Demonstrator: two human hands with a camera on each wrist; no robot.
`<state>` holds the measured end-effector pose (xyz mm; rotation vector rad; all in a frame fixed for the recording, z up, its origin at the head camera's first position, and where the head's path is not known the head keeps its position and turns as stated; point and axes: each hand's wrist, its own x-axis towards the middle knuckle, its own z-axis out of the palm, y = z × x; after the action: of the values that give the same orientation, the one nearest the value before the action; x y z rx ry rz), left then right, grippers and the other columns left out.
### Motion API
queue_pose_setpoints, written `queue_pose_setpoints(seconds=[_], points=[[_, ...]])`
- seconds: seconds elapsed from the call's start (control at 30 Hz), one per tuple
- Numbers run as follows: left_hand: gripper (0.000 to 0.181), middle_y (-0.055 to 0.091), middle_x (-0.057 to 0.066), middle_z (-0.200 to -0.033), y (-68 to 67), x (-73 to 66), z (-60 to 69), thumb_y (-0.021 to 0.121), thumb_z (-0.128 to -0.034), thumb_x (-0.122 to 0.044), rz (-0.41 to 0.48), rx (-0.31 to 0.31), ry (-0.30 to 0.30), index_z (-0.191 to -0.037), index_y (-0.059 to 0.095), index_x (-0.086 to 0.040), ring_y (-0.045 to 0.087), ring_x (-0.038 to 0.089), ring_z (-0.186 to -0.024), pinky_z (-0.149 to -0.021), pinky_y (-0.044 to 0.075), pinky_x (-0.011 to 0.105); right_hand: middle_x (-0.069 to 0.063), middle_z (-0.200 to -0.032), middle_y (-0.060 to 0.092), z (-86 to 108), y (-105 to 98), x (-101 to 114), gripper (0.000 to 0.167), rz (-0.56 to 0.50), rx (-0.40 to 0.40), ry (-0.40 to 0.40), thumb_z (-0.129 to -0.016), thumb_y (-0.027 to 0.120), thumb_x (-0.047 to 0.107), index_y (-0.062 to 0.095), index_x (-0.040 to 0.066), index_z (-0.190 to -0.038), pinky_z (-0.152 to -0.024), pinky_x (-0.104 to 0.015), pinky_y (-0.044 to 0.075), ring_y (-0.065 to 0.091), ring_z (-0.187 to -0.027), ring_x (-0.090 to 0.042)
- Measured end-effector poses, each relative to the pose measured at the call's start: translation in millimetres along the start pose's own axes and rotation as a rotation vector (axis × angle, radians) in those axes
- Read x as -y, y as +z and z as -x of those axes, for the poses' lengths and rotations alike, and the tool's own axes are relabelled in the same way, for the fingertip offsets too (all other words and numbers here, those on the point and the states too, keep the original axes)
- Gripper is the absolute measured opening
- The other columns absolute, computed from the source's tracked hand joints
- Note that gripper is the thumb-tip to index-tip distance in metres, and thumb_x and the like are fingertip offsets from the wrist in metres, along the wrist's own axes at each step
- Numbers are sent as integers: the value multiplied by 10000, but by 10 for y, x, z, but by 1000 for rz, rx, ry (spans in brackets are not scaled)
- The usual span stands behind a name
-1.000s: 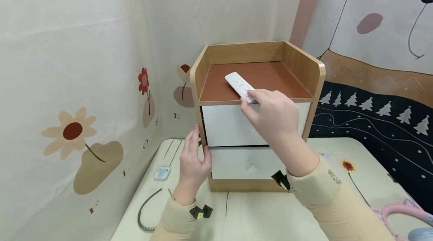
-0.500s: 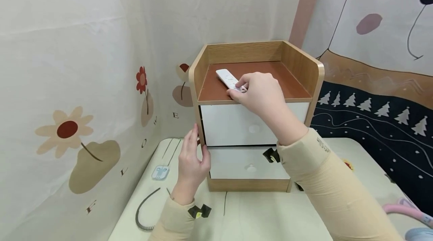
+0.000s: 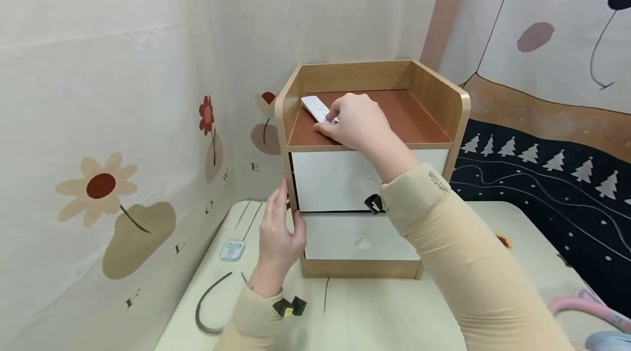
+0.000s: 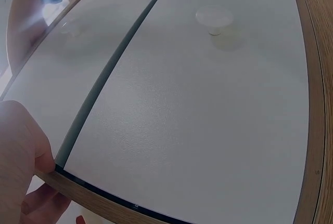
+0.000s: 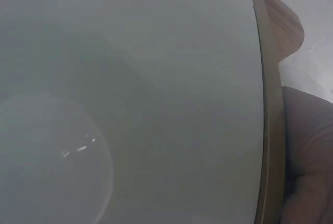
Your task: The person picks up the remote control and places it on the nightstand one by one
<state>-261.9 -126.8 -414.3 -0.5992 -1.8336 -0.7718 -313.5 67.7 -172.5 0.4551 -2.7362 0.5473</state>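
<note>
While the left hand steadies itself on the side of a small wooden cabinet, the right hand pinches a white remote control by its near end. The right grip is nearly closed, with the thumb on one side and the bent fingers on the other. The left grip is spread: its long fingers lie straight along the cabinet's left side, and its thumb touches the front edge.

The right arm, in a cream sleeve, reaches up and across from the lower right, in front of the white top drawer. The back of the right hand faces up. The left arm comes up from the bottom, with its fingers pointing up.

The remote control is over the front left part of the brown top board; whether it touches the board is hard to tell. Its button side faces up. Its long way runs on a slant, from the right hand to the back left, and its free end points at the cabinet's left wall.
</note>
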Motion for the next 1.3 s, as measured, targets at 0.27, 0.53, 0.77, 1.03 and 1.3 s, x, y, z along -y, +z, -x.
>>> queue_pose_setpoints(seconds=[0.27, 0.53, 0.77, 1.03, 1.3], points=[[793, 625, 314, -1420, 17, 18, 0, 653, -875, 144, 0, -13, 8, -1630, 413, 102, 733, 432, -1148, -917, 700, 500, -28, -1247, 803, -99, 51, 15, 417, -16, 21, 16, -1001, 760, 500, 821, 199, -1282, -966, -456, 631, 740, -1133, -256], [793, 631, 319, -1407, -14, 23, 6, 655, -877, 134, -11, -13, -1, -1633, 417, 94, 745, 437, -1108, -910, 698, 520, -13, -1191, 786, -115, 82, 17, 425, -63, 82, -1, -1069, 672, 423, 744, 243, -1447, -975, -406, 575, 678, -1103, -210], [788, 624, 325, -1413, -18, 30, -7, 639, -878, 142, -3, -9, -3, -1631, 411, 105, 740, 442, -1109, -907, 698, 525, -46, -1435, 692, -140, 79, 27, 459, -30, 151, -17, -1105, 579, 373, 657, 291, -1550, -1078, -416, 532, 613, -1272, -205], [790, 622, 324, -1419, -8, 17, 5, 649, -888, 137, 0, -4, -16, -1638, 405, 96, 732, 437, -1156, -939, 695, 505, -59, -1548, 610, -139, 90, 10, 478, 3, 163, -21, -1120, 549, 389, 615, 309, -1586, -1142, -438, 523, 603, -1342, -223], [810, 629, 314, -1413, -27, 33, -2, 659, -862, 160, 1, -13, -4, -1632, 414, 97, 739, 434, -1150, -918, 699, 497, -34, -1385, 722, -143, 95, 22, 506, -9, 126, -53, -1097, 601, 366, 610, 245, -1588, -1105, -439, 543, 632, -1251, -223]])
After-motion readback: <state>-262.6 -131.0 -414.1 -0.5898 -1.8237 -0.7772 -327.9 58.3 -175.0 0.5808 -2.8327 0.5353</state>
